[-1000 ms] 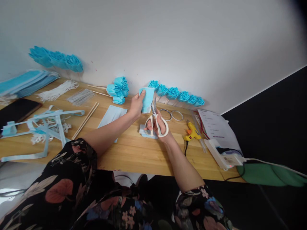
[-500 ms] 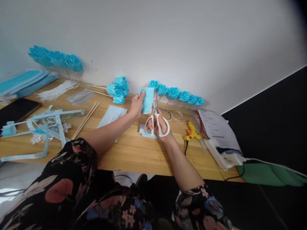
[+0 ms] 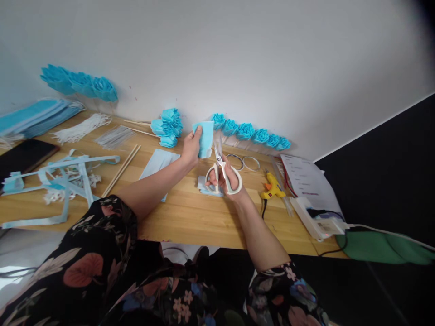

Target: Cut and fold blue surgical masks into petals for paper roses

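Observation:
My left hand (image 3: 191, 147) pinches a light-blue piece of mask fabric (image 3: 206, 138), raised over the table with its thumb on the front. In my right hand (image 3: 232, 181) is a pair of white-handled scissors (image 3: 220, 160), blades pointing up and slightly apart. A small gap separates the blades from the fabric's right edge. Under the scissors lies a small stack of cut blue pieces (image 3: 204, 184), partly covered by my right hand. A flat pale-blue mask sheet (image 3: 157, 162) rests on the table beneath my left forearm, which hides part of it.
Blue fabric flowers (image 3: 244, 131) line the wall, with a bunch (image 3: 168, 127) left of them. Cut strips (image 3: 81, 176), wooden sticks (image 3: 121, 170) and a phone (image 3: 25, 156) lie left. To the right are a yellow glue gun (image 3: 273, 186), wire rings (image 3: 251, 163) and a power strip (image 3: 312, 219).
My left hand has shifted a little left and up with the fabric, away from the scissors. The scissor blades have moved slightly and no longer overlap the fabric's edge.

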Tool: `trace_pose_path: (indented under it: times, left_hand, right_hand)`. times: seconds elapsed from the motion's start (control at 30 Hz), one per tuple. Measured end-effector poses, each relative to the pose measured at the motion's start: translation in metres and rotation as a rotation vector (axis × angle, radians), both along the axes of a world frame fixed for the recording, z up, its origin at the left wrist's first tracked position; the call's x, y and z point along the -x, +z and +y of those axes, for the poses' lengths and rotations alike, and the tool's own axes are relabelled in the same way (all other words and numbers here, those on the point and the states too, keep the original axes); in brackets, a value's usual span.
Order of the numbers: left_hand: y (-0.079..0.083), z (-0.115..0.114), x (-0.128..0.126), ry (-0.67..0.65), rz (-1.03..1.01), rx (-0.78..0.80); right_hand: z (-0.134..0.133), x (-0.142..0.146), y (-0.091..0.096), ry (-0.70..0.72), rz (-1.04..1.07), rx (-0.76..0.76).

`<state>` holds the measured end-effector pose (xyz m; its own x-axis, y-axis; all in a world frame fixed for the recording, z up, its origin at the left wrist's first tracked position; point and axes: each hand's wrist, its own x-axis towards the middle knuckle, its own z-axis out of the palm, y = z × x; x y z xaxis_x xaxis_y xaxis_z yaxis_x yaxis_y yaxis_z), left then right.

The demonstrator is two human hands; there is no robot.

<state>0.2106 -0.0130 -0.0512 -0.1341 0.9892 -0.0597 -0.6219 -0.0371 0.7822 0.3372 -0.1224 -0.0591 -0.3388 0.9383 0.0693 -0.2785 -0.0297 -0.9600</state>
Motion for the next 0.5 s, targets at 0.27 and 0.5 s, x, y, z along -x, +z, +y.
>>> trace_pose_path:
  times: [0.27, 0.5]
  left_hand:
    - [-0.0009, 0.0028, 0.0012, 0.016, -0.03, 0.026]
    - [-0.0036, 0.0059, 0.0017, 0.022, -0.004, 0.003]
  right_hand:
    - [-0.0033, -0.0008, 0.0074, -0.039, -0.046, -0.007]
    - [-0.0032, 0.0011, 0.0069, 0.006, -0.018, 0.014]
